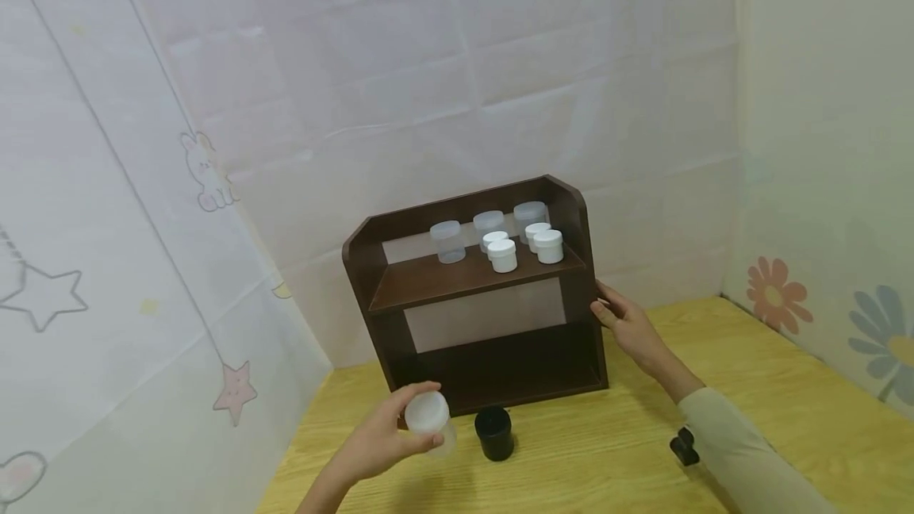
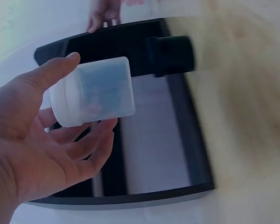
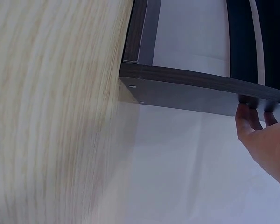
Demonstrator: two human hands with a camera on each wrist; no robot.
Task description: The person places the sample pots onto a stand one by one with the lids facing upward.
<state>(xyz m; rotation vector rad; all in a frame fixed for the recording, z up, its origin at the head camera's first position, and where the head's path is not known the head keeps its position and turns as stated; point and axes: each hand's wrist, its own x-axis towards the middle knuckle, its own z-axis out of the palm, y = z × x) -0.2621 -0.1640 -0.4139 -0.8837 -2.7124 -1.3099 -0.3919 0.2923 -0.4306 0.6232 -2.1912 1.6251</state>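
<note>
My left hand (image 1: 385,436) grips a translucent plastic jar (image 1: 444,439) with a white lid, thumb on one side and fingers on the other. In the left wrist view the jar (image 2: 105,91) lies sideways across the picture, its lid toward the palm. A black jar (image 1: 494,433) stands on the table just right of it, in front of a dark brown two-tier shelf (image 1: 457,280). My right hand (image 1: 631,331) is at the shelf's right side; in the right wrist view its fingertips rest on the outer side panel (image 3: 186,93).
On the upper tier stand several clear jars (image 1: 448,243) and several small white jars (image 1: 503,257). The shelf is on a yellow wood-grain table (image 1: 571,450), with a white sheet (image 1: 457,86) behind. A small black object (image 1: 684,447) is by the right sleeve (image 1: 743,450).
</note>
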